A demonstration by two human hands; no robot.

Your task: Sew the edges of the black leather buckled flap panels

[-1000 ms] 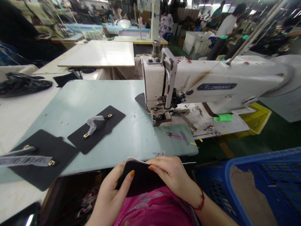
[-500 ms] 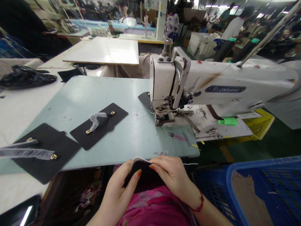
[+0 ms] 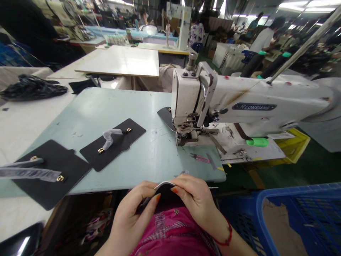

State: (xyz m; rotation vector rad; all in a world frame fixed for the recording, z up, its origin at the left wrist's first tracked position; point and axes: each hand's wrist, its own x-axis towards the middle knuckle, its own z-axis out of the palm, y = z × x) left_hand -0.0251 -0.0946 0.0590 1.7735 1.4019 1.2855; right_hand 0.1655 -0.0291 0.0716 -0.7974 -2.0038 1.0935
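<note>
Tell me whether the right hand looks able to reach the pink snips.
Probably yes: the pink snips lie just beyond the right hand on the pale tabletop, with nothing standing between, though that hand is holding the black piece.

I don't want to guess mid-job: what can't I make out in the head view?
All in head view:
Dark piece: far side turned away, outline partly covered by the left hand and right hand.
Panel behind the machine: partly hidden by it.
Strap, far left: part cut off by the picture's left edge.
People behind: too small and blurred to tell their work.
</note>
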